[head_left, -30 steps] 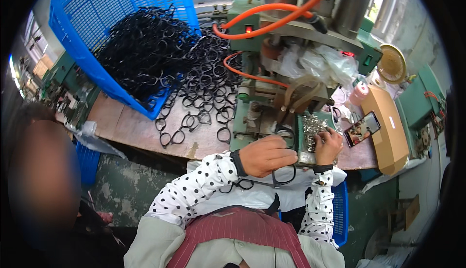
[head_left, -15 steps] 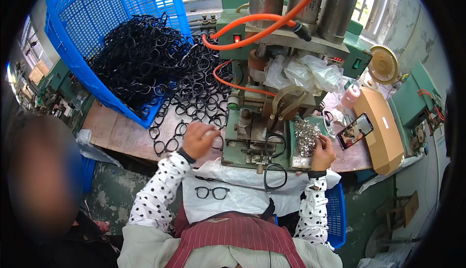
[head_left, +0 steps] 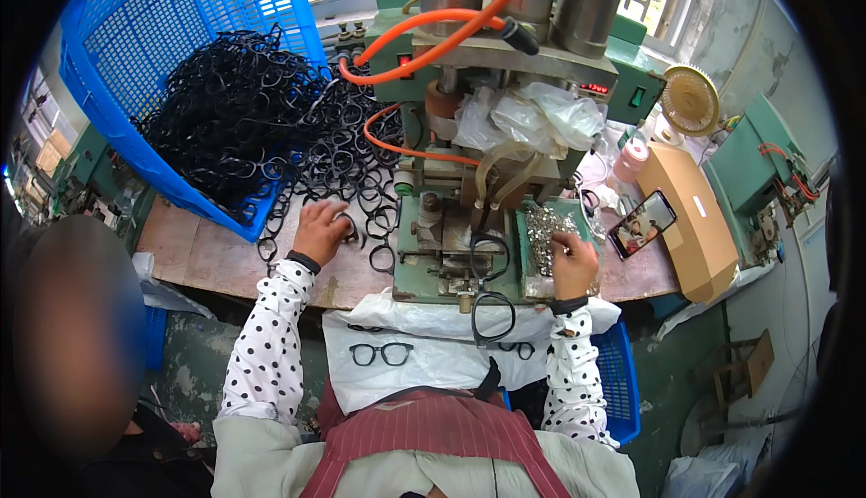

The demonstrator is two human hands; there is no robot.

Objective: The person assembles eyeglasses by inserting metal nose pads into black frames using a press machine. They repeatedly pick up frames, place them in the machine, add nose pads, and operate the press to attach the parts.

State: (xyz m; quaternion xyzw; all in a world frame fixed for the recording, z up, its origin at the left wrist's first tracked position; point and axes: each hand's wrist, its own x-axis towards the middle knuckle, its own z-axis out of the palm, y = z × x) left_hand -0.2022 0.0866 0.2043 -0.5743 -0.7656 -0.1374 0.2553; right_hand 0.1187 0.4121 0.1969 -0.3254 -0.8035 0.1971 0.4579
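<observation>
My left hand [head_left: 322, 232] is over the table's left part, its fingers closed on the rim of a black eyeglass frame [head_left: 351, 227] beside other loose frames. My right hand [head_left: 574, 265] is at a shallow tray of small shiny metal pieces [head_left: 544, 233], thumb and fingers pinched together; whatever they hold is hidden. Between my hands, a black eyeglass frame [head_left: 492, 318] sticks out of the green press [head_left: 424, 287], one lens ring hanging over the front edge. Another black frame [head_left: 381, 354] lies on the white sheet [head_left: 343, 376] across my lap, with a partly seen frame [head_left: 517, 349] further right.
A tilted blue crate [head_left: 99, 110] spills a heap of black frames [head_left: 225, 119] onto the table at left. Orange hoses [head_left: 424, 22] loop over the press. A phone [head_left: 642, 225], a cardboard box [head_left: 699, 227] and a pink bottle [head_left: 630, 161] stand right. A person [head_left: 77, 318] is close at left.
My left hand has drawn away from the press, leftward among the loose frames, and closed on one. My right hand stays at the tray, its fingers more curled. The whole view has shifted slightly.
</observation>
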